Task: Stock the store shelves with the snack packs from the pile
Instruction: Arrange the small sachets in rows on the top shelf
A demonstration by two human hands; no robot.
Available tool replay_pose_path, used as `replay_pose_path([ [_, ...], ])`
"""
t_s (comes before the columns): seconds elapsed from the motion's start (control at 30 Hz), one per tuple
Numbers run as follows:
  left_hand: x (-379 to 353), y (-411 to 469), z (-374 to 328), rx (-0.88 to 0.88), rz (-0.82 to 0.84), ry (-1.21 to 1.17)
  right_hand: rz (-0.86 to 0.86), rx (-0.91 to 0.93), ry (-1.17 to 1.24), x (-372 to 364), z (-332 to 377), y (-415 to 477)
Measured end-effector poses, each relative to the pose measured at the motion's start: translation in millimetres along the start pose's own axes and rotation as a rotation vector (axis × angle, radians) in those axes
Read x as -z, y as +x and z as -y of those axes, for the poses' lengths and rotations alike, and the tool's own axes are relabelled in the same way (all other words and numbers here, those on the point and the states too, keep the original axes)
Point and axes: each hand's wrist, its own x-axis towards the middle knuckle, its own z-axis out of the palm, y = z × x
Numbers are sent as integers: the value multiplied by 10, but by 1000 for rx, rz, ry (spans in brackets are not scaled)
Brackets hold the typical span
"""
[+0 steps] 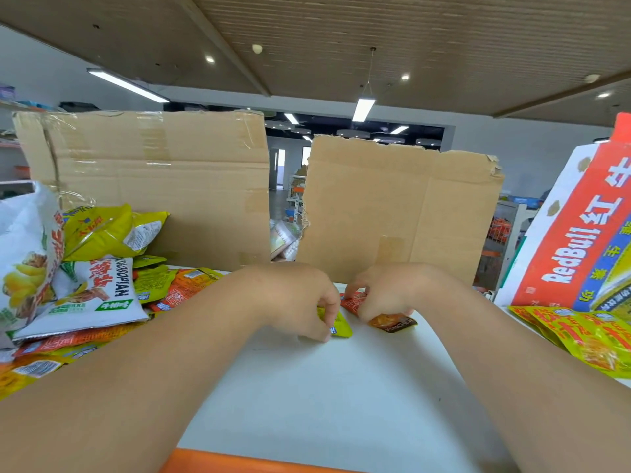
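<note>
Both my arms reach across a white shelf top (pixel 324 387). My left hand (pixel 300 298) has curled fingers that pinch a small yellow-green snack pack (pixel 341 326) lying on the surface. Just to its right, my right hand (pixel 386 291) grips a small orange-red snack pack (pixel 355 302), whose brown end (pixel 396 323) sticks out below the fingers. A pile of snack packs (pixel 85 288) in yellow, orange and white lies at the left under my left forearm.
Two brown cardboard sheets (pixel 164 186) (pixel 392 213) stand upright behind the hands with a gap between them. A RedBull carton (pixel 573 240) leans at the right, with yellow packs (pixel 587 336) in front of it. An orange shelf edge (pixel 239 462) runs along the near side.
</note>
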Motion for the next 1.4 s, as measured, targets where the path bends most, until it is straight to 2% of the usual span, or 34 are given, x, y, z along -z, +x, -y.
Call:
replay_pose_path([
  [0.07, 26, -3, -28, -31, -20, 37, -2, -3, 18, -8, -9, 8],
  [0.13, 92, -32, 31, -40, -35, -59, -6, -2, 42, -4, -13, 2],
  [0.3, 262, -112, 296, -136, -266, -798, -42, -19, 50, -9, -44, 4],
  [0.33, 242, -82, 354, -105, -295, -792, -44, -25, 46, -12, -39, 2],
  [0.4, 153, -4, 447, 10, -308, -538, -17, -12, 58, -18, -38, 31],
  [0.57, -5, 35, 349, 277, -1, -123, 18, 6, 65, -8, -38, 35],
  [0.67, 58, -18, 113, 334, 49, 9, -10, 4, 60, -23, -46, 47],
  [0.77, 75, -38, -48, 349, 119, 54, -30, -20, 72, -23, -54, 48],
  [0.93, 93, -82, -44, 218, 149, -82, -48, -22, 42, -11, -41, 56],
  [1.1, 119, -74, -4, 259, 217, -16, -51, -15, 63, -26, -79, 99],
  [1.4, 109, -46, -27, 195, 126, -45, -144, -7, 195, 37, -106, 75],
])
